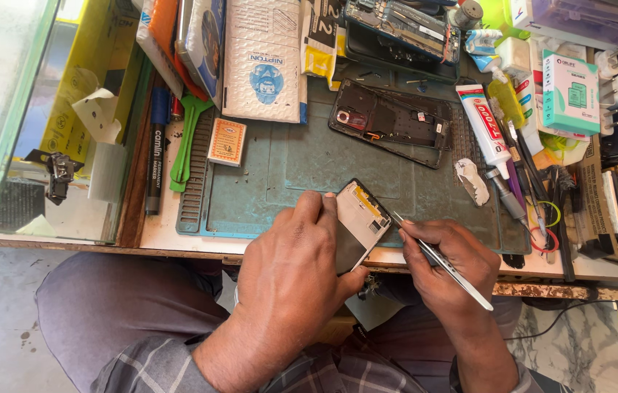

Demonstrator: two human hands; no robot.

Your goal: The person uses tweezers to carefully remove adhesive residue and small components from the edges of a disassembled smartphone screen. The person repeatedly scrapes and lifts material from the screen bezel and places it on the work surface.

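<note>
While tilting at the bench edge:
Left hand (290,269): is gripping the opened phone (358,224).
Right hand (446,263): is pinching tweezers (440,258), the tip touching the phone.

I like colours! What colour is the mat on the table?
The work mat is teal green, seen in the head view.

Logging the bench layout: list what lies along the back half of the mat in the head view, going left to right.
Black marker → green plastic pry tool → small orange-bordered card → open black phone frame → white glue tube with red cap end → teal-and-white box.
</note>
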